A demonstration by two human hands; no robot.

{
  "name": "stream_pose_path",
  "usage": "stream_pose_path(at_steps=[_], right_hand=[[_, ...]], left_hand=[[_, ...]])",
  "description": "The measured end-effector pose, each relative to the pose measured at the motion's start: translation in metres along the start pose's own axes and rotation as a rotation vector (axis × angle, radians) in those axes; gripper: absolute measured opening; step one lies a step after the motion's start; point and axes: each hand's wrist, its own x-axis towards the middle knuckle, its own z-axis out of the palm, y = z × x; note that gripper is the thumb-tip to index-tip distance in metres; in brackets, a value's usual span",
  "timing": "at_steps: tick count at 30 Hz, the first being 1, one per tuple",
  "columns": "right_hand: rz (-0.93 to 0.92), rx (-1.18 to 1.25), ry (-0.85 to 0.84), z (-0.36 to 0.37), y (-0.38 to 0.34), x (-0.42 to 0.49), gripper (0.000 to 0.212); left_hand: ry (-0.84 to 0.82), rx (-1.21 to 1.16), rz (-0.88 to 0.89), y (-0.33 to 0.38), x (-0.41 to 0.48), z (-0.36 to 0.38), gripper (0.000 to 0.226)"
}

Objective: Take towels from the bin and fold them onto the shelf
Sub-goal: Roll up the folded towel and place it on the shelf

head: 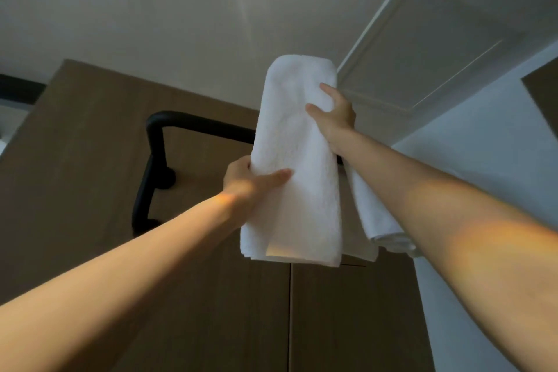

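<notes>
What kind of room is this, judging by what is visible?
Probably a bathroom or hotel room: a black metal tube rack on brown wood panelling, a folded white towel held up, and another white towel on the rack.

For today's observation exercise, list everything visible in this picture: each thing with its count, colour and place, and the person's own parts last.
Folded terry towel: one, white, held up at centre in both hands.
Second folded towel: one, white, lying on the rack to the right, behind the held one.
Black metal tube rack: one, black, fixed to the wood wall, centre left.
Wood wall panels: brown, behind the rack.
Ceiling: off-white, above.
Left hand: one, gripping the held towel's lower left edge.
Right hand: one, gripping its upper right edge.
</notes>
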Motion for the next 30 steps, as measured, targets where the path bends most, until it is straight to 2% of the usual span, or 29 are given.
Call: stream_pose_path(at_steps=[3, 6, 9, 11, 13, 16, 20, 22, 24, 26, 30], right_hand=[[-0.035, -0.041, -0.039, 0.007, 0.012, 0.008, 0.050], [-0.090, -0.224, 0.009, 0.015, 0.023, 0.010, 0.044], [-0.288, -0.444, 0.063, 0.021, 0.024, 0.008, 0.024], [-0.429, -0.396, -0.004, 0.021, 0.021, 0.001, 0.009], [-0.514, -0.351, -0.086, 0.020, 0.019, -0.014, 0.024], [-0.642, -0.532, -0.213, 0.020, 0.026, -0.038, 0.038], [-0.680, -0.606, -0.248, 0.019, 0.027, -0.041, 0.053], [-0.624, -0.617, -0.265, 0.020, 0.025, -0.035, 0.054], [-0.572, -0.577, -0.260, 0.021, 0.025, -0.032, 0.052], [-0.538, -0.556, -0.243, 0.023, 0.026, -0.031, 0.050], [-0.531, -0.605, -0.262, 0.023, 0.024, -0.035, 0.051]], left_hand=[[0.048, 0.038, 0.039, -0.008, 0.008, 0.008, 0.056], [0.093, 0.084, 0.073, -0.018, 0.016, 0.013, 0.051], [0.135, 0.094, 0.086, -0.027, 0.022, 0.016, 0.045], [0.157, 0.110, 0.101, -0.032, 0.023, 0.019, 0.044], [0.181, 0.126, 0.131, -0.035, 0.024, 0.019, 0.043], [0.239, 0.196, 0.214, -0.040, 0.022, 0.020, 0.044], [0.345, 0.287, 0.210, -0.048, 0.022, 0.020, 0.072], [0.282, 0.229, 0.156, -0.047, 0.025, 0.015, 0.089], [0.104, 0.108, 0.083, -0.046, 0.027, 0.010, 0.101], [-0.003, 0.032, 0.072, -0.045, 0.027, 0.006, 0.100], [-0.035, 0.035, 0.186, -0.050, 0.026, 0.003, 0.090]])
